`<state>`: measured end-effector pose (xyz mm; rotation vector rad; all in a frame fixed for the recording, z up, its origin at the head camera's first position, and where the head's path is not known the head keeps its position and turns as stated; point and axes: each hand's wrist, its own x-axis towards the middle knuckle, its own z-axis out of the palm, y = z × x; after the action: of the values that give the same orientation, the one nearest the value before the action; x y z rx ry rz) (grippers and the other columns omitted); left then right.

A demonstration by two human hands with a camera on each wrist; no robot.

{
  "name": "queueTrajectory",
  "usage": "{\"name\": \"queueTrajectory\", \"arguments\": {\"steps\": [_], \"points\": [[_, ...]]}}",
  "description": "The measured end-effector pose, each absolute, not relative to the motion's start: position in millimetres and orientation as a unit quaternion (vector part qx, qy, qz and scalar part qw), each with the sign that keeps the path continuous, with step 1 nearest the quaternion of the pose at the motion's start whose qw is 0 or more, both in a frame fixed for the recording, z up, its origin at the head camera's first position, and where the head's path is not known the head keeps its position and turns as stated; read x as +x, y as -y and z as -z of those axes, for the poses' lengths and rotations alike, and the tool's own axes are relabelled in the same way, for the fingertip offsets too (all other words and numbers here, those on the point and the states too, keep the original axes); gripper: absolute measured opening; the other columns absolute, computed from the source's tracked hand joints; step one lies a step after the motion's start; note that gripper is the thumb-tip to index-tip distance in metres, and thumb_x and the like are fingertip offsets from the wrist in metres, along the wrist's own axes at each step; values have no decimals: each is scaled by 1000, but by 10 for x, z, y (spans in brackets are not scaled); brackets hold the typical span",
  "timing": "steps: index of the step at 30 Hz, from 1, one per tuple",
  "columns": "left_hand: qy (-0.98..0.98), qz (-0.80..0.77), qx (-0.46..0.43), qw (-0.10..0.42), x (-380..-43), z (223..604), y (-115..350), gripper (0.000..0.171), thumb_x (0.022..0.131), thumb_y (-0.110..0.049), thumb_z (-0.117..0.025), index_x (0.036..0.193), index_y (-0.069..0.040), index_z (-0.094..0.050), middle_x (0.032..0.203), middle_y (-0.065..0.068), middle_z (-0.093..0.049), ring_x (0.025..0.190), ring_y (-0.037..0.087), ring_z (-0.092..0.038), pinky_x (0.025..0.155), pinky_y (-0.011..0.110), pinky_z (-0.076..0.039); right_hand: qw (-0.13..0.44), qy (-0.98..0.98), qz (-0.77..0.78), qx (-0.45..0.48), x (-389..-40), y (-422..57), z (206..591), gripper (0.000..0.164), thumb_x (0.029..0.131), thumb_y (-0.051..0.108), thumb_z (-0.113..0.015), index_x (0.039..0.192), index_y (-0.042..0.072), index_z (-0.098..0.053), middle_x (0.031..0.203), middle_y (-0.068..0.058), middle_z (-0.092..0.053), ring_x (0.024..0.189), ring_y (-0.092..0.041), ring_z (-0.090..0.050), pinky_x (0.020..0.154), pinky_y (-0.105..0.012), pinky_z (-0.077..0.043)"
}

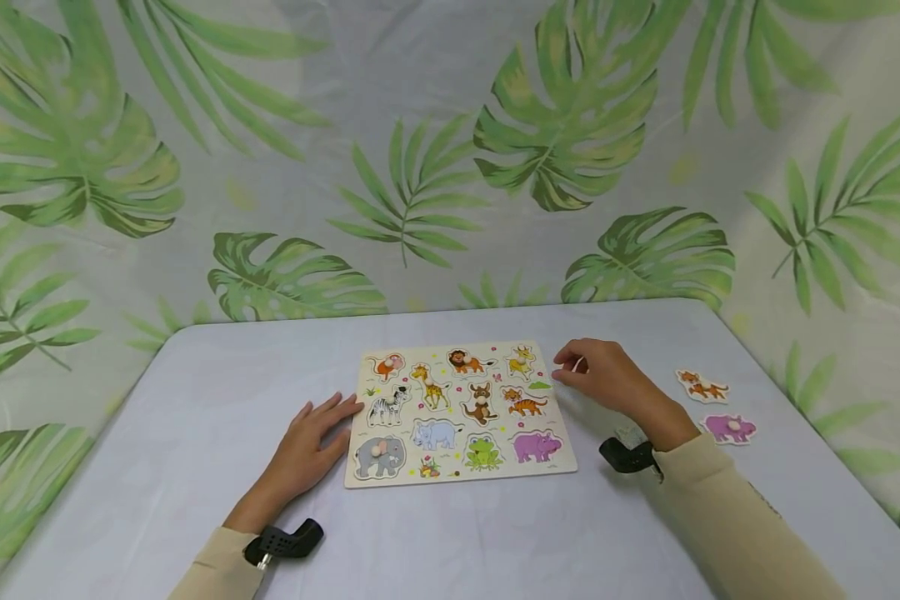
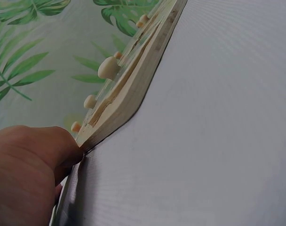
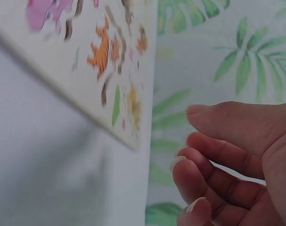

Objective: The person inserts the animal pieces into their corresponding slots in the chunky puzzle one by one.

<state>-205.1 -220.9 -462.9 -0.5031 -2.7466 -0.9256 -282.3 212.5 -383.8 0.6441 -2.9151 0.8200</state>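
A wooden animal peg puzzle board (image 1: 510, 472) lies flat on the table. Its pictures include a zebra, giraffe, lion, frog and an elephant (image 1: 380, 457) with a knob. My left hand (image 1: 311, 446) rests at the board's left edge, fingers extended and fingertips touching it. Several round knobs (image 2: 108, 68) stick up from the board in the left wrist view. Just off the board's right edge, my right hand (image 1: 607, 379) hovers with loosely bent fingers and nothing between them. Thumb and fingertips are apart in the right wrist view. Tiger (image 1: 525, 402) and hippo (image 1: 537, 447) pictures show on the board's right side.
Right of my right hand lie two loose pieces, a tiger (image 1: 701, 387) and a purple hippo (image 1: 729, 428) with a knob. A white cloth covers the table (image 1: 255, 375). Behind it hangs a leaf-patterned curtain (image 1: 420, 100). Black camera mounts (image 1: 283, 542) sit on both wrists.
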Motion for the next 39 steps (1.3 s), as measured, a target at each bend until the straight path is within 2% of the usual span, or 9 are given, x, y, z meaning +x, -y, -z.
{"name": "queueTrajectory", "arguments": {"steps": [13,26,39], "points": [[929,314,-172,94,-2066,4595,2158,42,91,-7,-61,133,-9,-59,141,10,-52,137,33,-38,116,57,-13,48,947,-254,190,-2690,-2641,3794,20,88,19,-71,101,4,-70,88,-3,-65,79,-20,-60,63,-31,-50],[931,309,-169,94,-2049,4625,2173,41,92,-9,-61,133,-12,-59,142,8,-51,138,32,-38,116,56,-14,37,954,-258,150,-2683,-2930,3775,23,90,25,-69,102,6,-70,90,-4,-66,82,-23,-63,66,-34,-50],[935,305,-160,88,-2036,4603,2197,42,92,-9,-62,134,-12,-58,142,8,-51,138,31,-37,116,54,-13,28,957,-261,121,-2763,-3150,3801,33,91,34,-67,108,6,-69,96,-7,-67,89,-29,-65,69,-35,-51]]}}
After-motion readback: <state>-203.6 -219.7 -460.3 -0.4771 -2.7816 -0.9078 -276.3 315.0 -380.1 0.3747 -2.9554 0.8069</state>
